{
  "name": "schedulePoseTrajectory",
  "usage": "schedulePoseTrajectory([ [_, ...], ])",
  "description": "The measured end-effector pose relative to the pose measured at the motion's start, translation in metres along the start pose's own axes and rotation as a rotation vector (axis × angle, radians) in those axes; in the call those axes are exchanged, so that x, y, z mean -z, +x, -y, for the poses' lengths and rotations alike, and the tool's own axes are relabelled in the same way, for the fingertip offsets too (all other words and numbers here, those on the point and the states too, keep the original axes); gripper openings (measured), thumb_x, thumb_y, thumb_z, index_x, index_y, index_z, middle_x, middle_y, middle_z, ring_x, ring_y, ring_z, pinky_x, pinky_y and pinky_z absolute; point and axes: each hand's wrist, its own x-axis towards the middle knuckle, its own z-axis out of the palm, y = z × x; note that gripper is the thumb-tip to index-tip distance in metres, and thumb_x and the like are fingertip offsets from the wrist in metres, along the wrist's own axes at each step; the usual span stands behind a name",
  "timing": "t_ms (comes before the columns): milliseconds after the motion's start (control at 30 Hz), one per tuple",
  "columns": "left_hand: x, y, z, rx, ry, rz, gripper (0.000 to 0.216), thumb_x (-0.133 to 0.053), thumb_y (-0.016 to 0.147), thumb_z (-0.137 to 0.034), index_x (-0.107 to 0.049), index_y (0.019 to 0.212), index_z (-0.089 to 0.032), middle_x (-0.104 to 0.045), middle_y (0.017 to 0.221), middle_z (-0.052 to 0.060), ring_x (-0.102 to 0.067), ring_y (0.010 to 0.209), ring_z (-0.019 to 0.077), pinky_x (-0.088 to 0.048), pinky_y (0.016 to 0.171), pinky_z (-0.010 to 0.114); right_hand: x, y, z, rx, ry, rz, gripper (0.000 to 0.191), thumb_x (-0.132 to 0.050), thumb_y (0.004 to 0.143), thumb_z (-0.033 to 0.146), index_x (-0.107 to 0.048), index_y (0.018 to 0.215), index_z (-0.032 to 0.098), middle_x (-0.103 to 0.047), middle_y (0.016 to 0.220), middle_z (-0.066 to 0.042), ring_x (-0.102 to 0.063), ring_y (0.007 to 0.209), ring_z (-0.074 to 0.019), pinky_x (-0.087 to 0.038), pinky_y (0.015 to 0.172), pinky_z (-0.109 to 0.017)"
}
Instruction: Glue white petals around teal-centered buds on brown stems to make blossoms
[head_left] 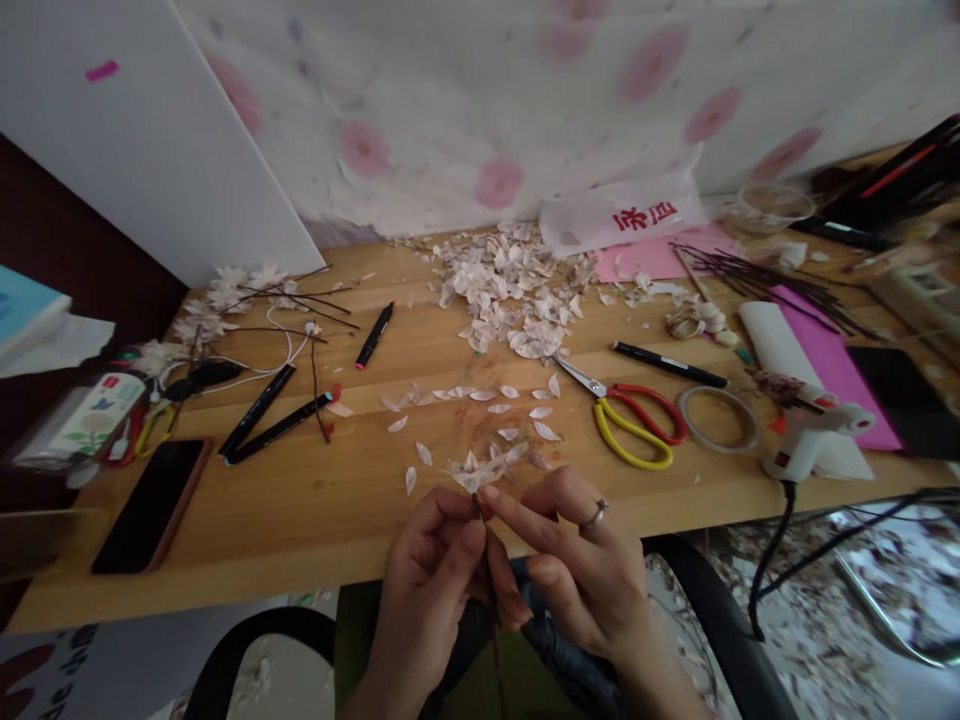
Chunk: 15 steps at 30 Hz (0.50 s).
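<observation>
At the table's front edge, my left hand (pixel 439 560) is closed, with thumb and fingers pinching a thin brown stem (pixel 495 640) that hangs down over my lap. A small flower with pale petals (pixel 487 472) sits at the stem's top, just above the fingertips. My right hand (pixel 581 560), wearing a ring, reaches in from the right. Its index fingertip touches the flower's base, and its thumb is apart from it. Loose pale petals (pixel 501 408) lie in rough rows just beyond the hands. A big heap of petals (pixel 510 280) is farther back.
Scissors (pixel 630 415) with red and yellow handles lie right of the petals, near a tape roll (pixel 718 418) and a glue gun (pixel 814 435). Dark stems (pixel 772 280) are at the back right. Markers (pixel 277 428), finished flowers (pixel 225 300) and a phone (pixel 154 505) are left.
</observation>
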Motion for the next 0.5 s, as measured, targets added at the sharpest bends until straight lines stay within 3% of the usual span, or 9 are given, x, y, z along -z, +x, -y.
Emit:
schedulePoseTrajectory([
  [133, 0.008, -0.003, 0.006, -0.042, 0.099, -0.145, 0.009, -0.082, 0.092, -0.027, -0.074, 0.089, -0.022, -0.078, 0.065, -0.006, -0.073, 0.050, 0.0072, -0.059, 0.052, 0.011, -0.001, 0.000, 0.004, -0.035, 0.074, 0.016, 0.046, -0.036, 0.114, 0.042, -0.058, 0.151, 0.025, -0.062, 0.089, -0.003, -0.062, 0.078, -0.0190, -0.048, 0.069, -0.034],
  [233, 0.014, -0.004, 0.011, -0.063, 0.134, -0.169, 0.012, -0.082, 0.092, -0.028, -0.072, 0.090, -0.022, -0.076, 0.065, -0.007, -0.070, 0.051, 0.0055, -0.056, 0.052, 0.010, -0.002, 0.000, 0.005, -0.061, 0.118, 0.032, 0.047, -0.036, 0.114, 0.043, -0.054, 0.154, 0.028, -0.063, 0.090, -0.003, -0.062, 0.080, -0.0201, -0.049, 0.071, -0.036],
  [400, 0.012, -0.004, 0.009, -0.069, 0.149, -0.158, 0.013, -0.079, 0.094, -0.032, -0.072, 0.089, -0.023, -0.072, 0.061, -0.007, -0.066, 0.050, 0.0069, -0.055, 0.053, 0.014, -0.002, -0.003, 0.003, -0.076, 0.087, 0.017, 0.047, -0.034, 0.114, 0.042, -0.060, 0.148, 0.023, -0.063, 0.089, -0.003, -0.061, 0.081, -0.0201, -0.048, 0.076, -0.038],
  [500, 0.004, -0.004, 0.005, -0.101, 0.229, -0.261, 0.018, -0.086, 0.087, -0.033, -0.073, 0.085, -0.022, -0.074, 0.067, -0.006, -0.066, 0.056, 0.0073, -0.056, 0.059, 0.015, -0.001, -0.002, 0.005, -0.076, 0.060, 0.018, 0.045, -0.035, 0.114, 0.041, -0.062, 0.144, 0.022, -0.064, 0.091, -0.004, -0.060, 0.082, -0.0203, -0.049, 0.078, -0.039],
])
